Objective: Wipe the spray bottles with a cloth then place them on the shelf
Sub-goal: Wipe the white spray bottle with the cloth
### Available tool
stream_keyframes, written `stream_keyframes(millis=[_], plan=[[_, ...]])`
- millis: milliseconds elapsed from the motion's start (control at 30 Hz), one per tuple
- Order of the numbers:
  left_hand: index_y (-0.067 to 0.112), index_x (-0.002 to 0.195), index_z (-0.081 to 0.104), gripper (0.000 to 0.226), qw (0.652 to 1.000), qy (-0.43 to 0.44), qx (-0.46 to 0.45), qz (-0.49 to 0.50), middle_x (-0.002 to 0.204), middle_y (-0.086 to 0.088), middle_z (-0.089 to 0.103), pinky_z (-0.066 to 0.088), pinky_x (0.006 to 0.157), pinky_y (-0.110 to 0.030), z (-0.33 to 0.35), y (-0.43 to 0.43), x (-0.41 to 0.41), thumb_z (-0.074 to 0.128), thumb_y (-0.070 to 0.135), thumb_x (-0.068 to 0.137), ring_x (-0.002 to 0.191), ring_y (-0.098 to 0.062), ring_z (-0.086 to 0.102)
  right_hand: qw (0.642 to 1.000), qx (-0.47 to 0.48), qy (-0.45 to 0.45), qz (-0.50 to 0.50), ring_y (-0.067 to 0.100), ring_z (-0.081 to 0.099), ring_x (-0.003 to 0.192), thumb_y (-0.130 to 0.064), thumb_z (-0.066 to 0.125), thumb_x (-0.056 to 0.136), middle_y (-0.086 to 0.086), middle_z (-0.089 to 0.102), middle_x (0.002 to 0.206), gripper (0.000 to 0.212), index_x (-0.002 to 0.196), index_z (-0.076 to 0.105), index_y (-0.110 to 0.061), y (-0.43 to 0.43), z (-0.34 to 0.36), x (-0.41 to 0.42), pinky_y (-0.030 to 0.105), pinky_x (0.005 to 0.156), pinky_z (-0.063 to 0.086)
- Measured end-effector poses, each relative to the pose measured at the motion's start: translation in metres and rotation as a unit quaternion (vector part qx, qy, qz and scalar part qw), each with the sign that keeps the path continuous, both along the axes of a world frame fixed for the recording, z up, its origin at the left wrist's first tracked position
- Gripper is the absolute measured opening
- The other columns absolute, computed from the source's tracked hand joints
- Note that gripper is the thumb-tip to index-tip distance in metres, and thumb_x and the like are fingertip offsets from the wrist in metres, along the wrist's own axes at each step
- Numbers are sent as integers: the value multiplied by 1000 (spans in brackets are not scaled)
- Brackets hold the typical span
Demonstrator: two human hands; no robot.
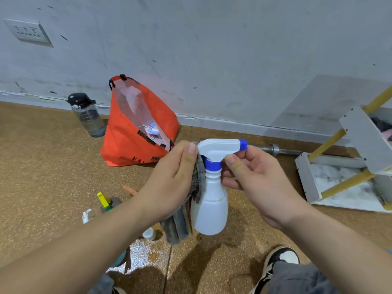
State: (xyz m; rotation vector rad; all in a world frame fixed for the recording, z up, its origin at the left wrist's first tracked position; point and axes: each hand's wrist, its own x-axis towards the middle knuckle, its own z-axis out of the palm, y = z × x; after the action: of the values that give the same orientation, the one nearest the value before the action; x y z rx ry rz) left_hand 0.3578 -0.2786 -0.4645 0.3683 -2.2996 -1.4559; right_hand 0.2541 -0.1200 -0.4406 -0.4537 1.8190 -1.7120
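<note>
Fingers [233,161]: right hand [262,184] grips spray bottle [212,209] neck | left hand [169,179] holds cloth [177,227]

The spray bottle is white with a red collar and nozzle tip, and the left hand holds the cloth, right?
No. The head view shows the spray bottle is white with a blue collar and nozzle tip, not red. The left hand does hold the cloth.

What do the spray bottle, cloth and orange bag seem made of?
The spray bottle looks like matte white plastic, with a glossier blue collar. The cloth seems woven fabric: grey, frayed, hanging limp. The orange bag is probably a coated or nonwoven synthetic, holding stiff creases.
</note>
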Motion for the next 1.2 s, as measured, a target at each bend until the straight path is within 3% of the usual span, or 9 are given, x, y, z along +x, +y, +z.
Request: stream_keyframes(millis=[133, 300, 400, 533, 667, 767, 933, 1067, 1200], plan=[[17, 106, 52, 34, 998, 19, -64, 15, 87, 15, 57, 44, 74, -30, -4, 9, -1, 31, 43, 110, 80, -5, 54, 998, 17, 37, 49, 18, 74, 94, -10, 60, 103, 4, 78, 103, 22, 117, 71, -23, 0, -7, 5, 36, 89, 62], [17, 104, 53, 36, 966, 28, -258, 7, 85, 10, 52, 33, 62, -33, 6, -5, -1, 31, 45, 108, 72, -12, 45, 990, 20, 71, 117, 21, 72, 100, -9, 62, 102, 1, 78, 107, 24, 121, 71, -20, 4, -3, 10, 38, 91, 60], [18, 98, 53, 39, 960, 37, -277, 29, 78, 8, 54, 35, 57, -37, 8, -11, -3, 28, 47, 107, 65, -21, 51, 984, 40, 108, 138, 32, 65, 91, -17, 68, 100, 14, 74, 106, 21, 119, 73, -21, 5, 2, 5, 52, 91, 55], [13, 98, 55, 43, 954, 35, -297, 27, 69, 10, 48, 41, 53, -42, 8, -8, -4, 27, 46, 107, 60, -32, 54, 986, 23, 35, 164, 22, 63, 75, -30, 66, 98, 11, 67, 79, 18, 105, 72, -14, 2, 8, 5, 40, 76, 58], [17, 91, 55, 39, 975, 33, -218, 11, 67, 7, 52, 44, 60, -43, 10, -8, -4, 31, 41, 110, 62, -21, 54, 978, 71, 102, 165, 19, 63, 63, -35, 62, 101, 11, 67, 69, 29, 80, 67, -16, 2, 10, 3, 34, 66, 55], [23, 76, 46, 42, 985, 21, -130, 109, 64, 10, 49, 39, 64, -37, 16, -19, -9, 35, 40, 112, 62, -8, 46, 981, 84, 126, 120, 18, 61, 58, -36, 62, 102, 10, 68, 67, 37, 85, 66, -3, 3, 11, -4, 30, 62, 53], [1, 90, 57, 49, 964, 2, 180, 195, 59, 7, 54, 46, 62, -31, 14, -31, -9, 65, 49, 99, 58, -14, 54, 987, 102, 124, -2, 18, 57, 50, -42, 62, 101, 9, 67, 62, 45, 92, 67, 2, 4, 9, -16, 33, 57, 49], [5, 94, 54, 40, 972, -2, 176, 159, 71, -14, 61, 58, 58, -41, 6, -6, -4, 49, 42, 108, 60, -28, 72, 978, 129, 159, -30, 13, 64, 52, -43, 60, 102, 9, 71, 65, 40, 91, 69, -6, 5, 12, -19, 24, 56, 52], [21, 101, 61, 29, 992, 18, -2, 124, 78, 5, 63, 45, 66, -19, -1, 28, 7, 40, 39, 111, 69, 2, 56, 975, 125, 182, -41, 18, 67, 56, -43, 58, 102, 10, 71, 65, 40, 91, 66, -6, 1, 12, -17, 33, 64, 56]])
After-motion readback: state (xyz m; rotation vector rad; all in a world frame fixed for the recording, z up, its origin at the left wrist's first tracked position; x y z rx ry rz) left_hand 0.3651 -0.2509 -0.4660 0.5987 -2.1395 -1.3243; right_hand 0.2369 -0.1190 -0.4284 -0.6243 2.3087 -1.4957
